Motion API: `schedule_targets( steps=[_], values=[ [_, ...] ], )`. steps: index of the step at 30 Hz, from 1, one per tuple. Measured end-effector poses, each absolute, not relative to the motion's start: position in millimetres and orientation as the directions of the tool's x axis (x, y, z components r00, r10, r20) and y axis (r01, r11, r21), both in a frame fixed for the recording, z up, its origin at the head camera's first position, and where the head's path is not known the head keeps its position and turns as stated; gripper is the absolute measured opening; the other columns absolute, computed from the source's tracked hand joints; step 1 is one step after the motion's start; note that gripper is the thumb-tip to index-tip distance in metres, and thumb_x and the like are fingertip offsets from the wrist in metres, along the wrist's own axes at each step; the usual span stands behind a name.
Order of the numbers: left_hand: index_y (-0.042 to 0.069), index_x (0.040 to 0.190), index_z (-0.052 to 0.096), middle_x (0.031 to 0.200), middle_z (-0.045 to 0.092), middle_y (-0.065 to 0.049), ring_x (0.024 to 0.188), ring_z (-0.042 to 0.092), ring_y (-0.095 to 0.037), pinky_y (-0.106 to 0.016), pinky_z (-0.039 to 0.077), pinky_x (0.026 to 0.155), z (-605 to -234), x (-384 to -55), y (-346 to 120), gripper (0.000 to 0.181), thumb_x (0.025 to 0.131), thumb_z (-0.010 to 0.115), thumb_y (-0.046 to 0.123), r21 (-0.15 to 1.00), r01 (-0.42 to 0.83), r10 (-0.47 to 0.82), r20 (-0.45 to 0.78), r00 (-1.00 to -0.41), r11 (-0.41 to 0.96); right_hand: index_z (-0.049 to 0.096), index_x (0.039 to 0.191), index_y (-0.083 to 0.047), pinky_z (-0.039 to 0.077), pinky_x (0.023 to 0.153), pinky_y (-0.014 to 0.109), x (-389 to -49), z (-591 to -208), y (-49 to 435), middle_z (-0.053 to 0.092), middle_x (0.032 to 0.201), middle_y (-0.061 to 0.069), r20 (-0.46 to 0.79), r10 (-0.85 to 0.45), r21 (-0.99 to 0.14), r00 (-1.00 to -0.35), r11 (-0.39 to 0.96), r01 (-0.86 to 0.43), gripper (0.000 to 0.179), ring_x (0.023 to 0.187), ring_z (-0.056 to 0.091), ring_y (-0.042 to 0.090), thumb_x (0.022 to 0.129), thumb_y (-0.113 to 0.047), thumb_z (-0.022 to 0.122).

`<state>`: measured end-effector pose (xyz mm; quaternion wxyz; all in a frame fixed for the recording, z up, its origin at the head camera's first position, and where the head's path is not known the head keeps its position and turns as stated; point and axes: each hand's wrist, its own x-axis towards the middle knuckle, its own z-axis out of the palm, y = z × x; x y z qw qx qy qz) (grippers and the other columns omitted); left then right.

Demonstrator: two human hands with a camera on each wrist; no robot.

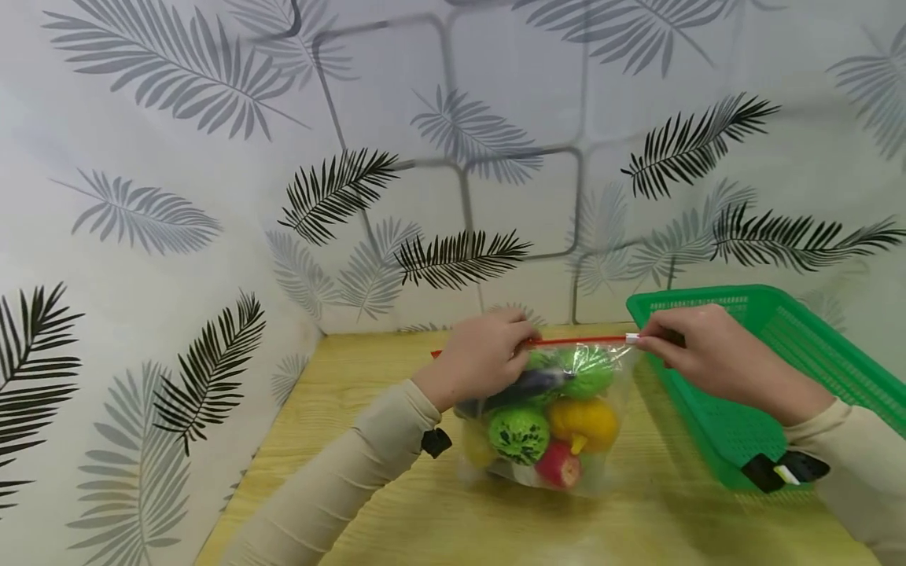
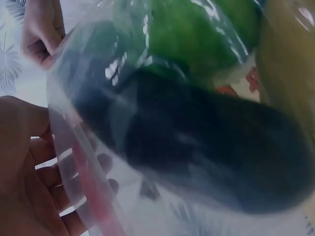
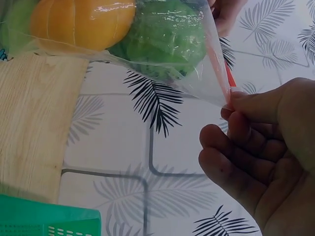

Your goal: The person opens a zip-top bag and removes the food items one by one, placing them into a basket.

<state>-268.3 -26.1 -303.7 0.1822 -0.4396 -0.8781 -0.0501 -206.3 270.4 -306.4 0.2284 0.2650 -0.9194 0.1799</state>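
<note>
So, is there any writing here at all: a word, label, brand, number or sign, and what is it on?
No readable text: none on the clear bag, its white slider, the green basket or the leaf-patterned covering.
Small red marks in the left wrist view: too blurred to read.
Pale patch at the right wrist: too small to tell.

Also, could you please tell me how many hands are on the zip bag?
2: the left hand grips the zip bag along its red strip, left of centre, and the right hand pinches it by the white slider, near its right end.
</note>
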Motion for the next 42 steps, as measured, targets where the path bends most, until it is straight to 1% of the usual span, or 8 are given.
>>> schedule_targets(
  steps=[5,9,12,17,24,28,36,42],
  values=[
    [0.022,0.121,0.069,0.110,0.065,0.008,0.092,0.060,-0.006,-0.024,0.051,0.070,-293,-259,8,0.026,0.100,0.055,0.026,-0.115,0.793,0.782,0.296,-0.548,0.599,0.068,0.086,-0.022,0.036,0.052,0.022,-206,-306,269,0.050,0.063,-0.017,0.528,-0.417,-0.186,-0.740,0.793,-0.580,0.011,0.053,0.037,-0.002,0.094,-0.016,0.072],
    [0.023,0.129,0.065,0.115,0.065,0.009,0.097,0.061,-0.005,-0.023,0.052,0.075,-283,-256,38,0.031,0.105,0.049,0.033,-0.136,0.832,0.829,0.266,-0.493,0.538,0.066,0.083,-0.024,0.037,0.052,0.022,-206,-304,266,0.050,0.064,-0.019,0.556,-0.428,-0.165,-0.712,0.784,-0.599,0.016,0.053,0.038,-0.003,0.092,-0.014,0.075],
    [0.024,0.124,0.067,0.114,0.065,0.011,0.095,0.061,-0.003,-0.021,0.051,0.075,-277,-257,53,0.029,0.107,0.048,0.037,-0.136,0.856,0.853,0.255,-0.456,0.498,0.064,0.081,-0.025,0.038,0.054,0.022,-206,-303,263,0.053,0.065,-0.019,0.573,-0.438,-0.149,-0.692,0.775,-0.614,0.020,0.054,0.039,-0.003,0.090,-0.012,0.075],
    [0.028,0.107,0.073,0.104,0.069,0.016,0.083,0.058,0.001,-0.020,0.047,0.066,-273,-262,60,0.022,0.103,0.055,0.041,-0.079,0.863,0.850,0.242,-0.468,0.498,0.066,0.083,-0.024,0.039,0.055,0.022,-206,-303,261,0.058,0.070,-0.018,0.575,-0.451,-0.157,-0.683,0.759,-0.632,0.020,0.058,0.042,-0.003,0.089,-0.008,0.075],
    [0.030,0.100,0.077,0.095,0.070,0.018,0.086,0.061,-0.001,-0.023,0.048,0.066,-264,-261,54,0.020,0.101,0.060,0.041,-0.091,0.860,0.852,0.222,-0.474,0.502,0.064,0.083,-0.028,0.040,0.057,0.022,-203,-301,262,0.063,0.076,-0.019,0.588,-0.487,-0.135,-0.645,0.728,-0.673,0.026,0.062,0.046,-0.004,0.088,-0.007,0.076],
    [0.030,0.105,0.079,0.102,0.073,0.018,0.095,0.061,-0.005,-0.024,0.048,0.072,-265,-264,43,0.020,0.099,0.063,0.040,-0.127,0.838,0.839,0.217,-0.499,0.531,0.064,0.082,-0.029,0.043,0.057,0.023,-202,-301,263,0.062,0.076,-0.019,0.574,-0.478,-0.117,-0.665,0.756,-0.644,0.025,0.063,0.048,-0.004,0.088,-0.009,0.077],
    [0.028,0.099,0.080,0.097,0.075,0.016,0.091,0.059,-0.009,-0.027,0.048,0.079,-274,-272,5,0.017,0.097,0.066,0.038,-0.161,0.815,0.819,0.271,-0.506,0.557,0.065,0.083,-0.029,0.046,0.059,0.025,-202,-304,261,0.062,0.078,-0.019,0.545,-0.476,-0.115,-0.691,0.773,-0.624,0.022,0.066,0.050,-0.005,0.089,-0.011,0.076],
    [0.030,0.095,0.081,0.092,0.075,0.016,0.087,0.063,-0.010,-0.029,0.051,0.076,-274,-280,-28,0.017,0.098,0.065,0.037,-0.212,0.776,0.794,0.305,-0.525,0.594,0.065,0.085,-0.030,0.049,0.061,0.026,-203,-306,266,0.063,0.080,-0.020,0.544,-0.474,-0.103,-0.692,0.781,-0.616,0.023,0.069,0.054,-0.004,0.089,-0.011,0.076]
  ],
)
